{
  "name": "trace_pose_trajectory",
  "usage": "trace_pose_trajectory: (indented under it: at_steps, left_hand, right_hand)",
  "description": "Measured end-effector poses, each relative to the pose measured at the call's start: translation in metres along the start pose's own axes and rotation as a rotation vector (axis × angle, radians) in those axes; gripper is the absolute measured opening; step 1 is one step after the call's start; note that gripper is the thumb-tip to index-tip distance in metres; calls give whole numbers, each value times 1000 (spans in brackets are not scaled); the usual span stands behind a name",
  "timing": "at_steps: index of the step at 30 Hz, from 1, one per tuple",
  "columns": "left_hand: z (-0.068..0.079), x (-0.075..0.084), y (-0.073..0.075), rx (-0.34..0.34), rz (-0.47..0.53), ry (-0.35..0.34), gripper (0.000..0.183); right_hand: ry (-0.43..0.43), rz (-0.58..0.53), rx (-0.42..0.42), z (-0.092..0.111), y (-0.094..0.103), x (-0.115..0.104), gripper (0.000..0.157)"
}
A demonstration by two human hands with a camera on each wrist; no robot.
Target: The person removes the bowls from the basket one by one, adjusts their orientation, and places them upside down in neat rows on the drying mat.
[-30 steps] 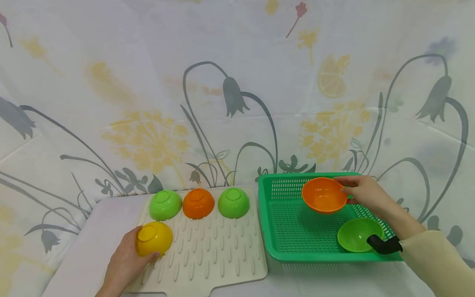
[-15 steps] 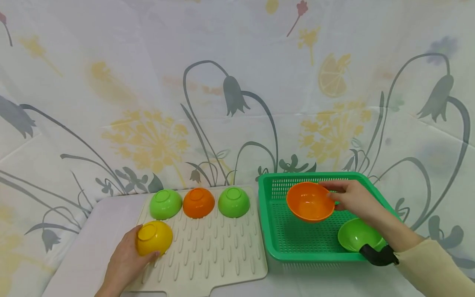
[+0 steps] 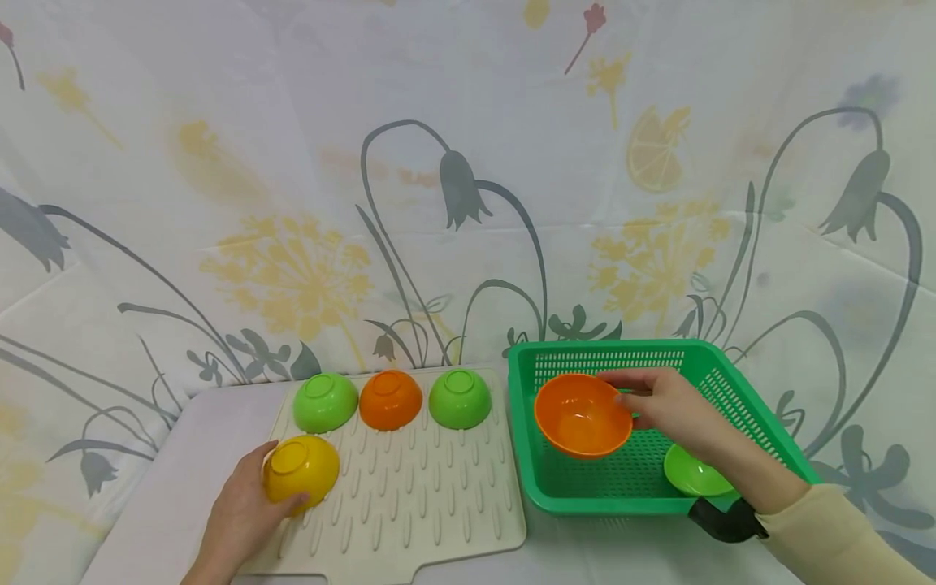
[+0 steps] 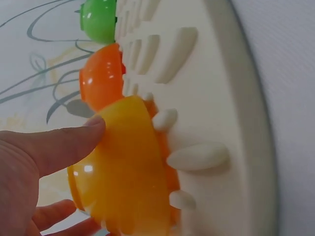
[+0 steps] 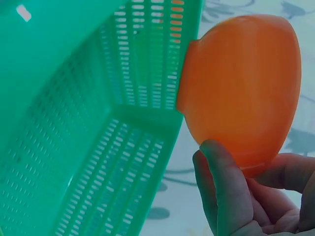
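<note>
My left hand (image 3: 237,512) grips an upside-down yellow bowl (image 3: 301,471) at the left of the cream ridged drying board (image 3: 424,520). In the left wrist view my thumb lies on the bowl's side (image 4: 128,162), and its rim is right at the board's ridges. An orange bowl (image 3: 582,414), mouth tilted up towards the head camera, is pinched at its rim by my right hand (image 3: 676,410) over the left part of the green basket (image 3: 530,463). Inside the basket a light green bowl (image 3: 691,471) sits at the front right, partly hidden by my forearm.
Along the board's back edge stand a green bowl (image 3: 326,402), another orange bowl (image 3: 391,400) and a second green bowl (image 3: 460,398), all upside down. The basket's wall rises just right of the board. A patterned cloth (image 3: 468,268) hangs behind.
My right hand has carried the orange bowl leftward and a little nearer across the basket. The left hand and the yellow bowl have hardly shifted.
</note>
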State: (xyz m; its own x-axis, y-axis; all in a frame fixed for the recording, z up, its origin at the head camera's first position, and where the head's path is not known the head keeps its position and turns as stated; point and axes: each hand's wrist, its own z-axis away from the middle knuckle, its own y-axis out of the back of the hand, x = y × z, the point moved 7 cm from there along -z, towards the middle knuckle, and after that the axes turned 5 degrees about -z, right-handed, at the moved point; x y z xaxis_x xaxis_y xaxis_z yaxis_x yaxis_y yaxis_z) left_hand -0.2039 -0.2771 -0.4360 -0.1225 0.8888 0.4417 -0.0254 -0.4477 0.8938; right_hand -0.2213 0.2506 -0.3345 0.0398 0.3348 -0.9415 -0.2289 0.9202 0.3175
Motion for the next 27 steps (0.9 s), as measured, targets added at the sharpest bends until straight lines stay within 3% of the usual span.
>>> trace_pose_trajectory:
  at_steps: [5,12,18,27]
  left_hand:
    - [2,6,6,17,34,-11,94]
    - [9,27,14,51,128,-69,87]
    - [14,58,10,-7,286,-108,80]
    - [27,112,-5,-110,561,-250,71]
  right_hand:
    - [10,-15,-13,0,-12,-3,41]
    - [4,-66,-35,0,-34,-6,41]
    - [-18,-82,-23,0,-55,-9,40]
    - [18,-178,-65,-4,-88,-11,39]
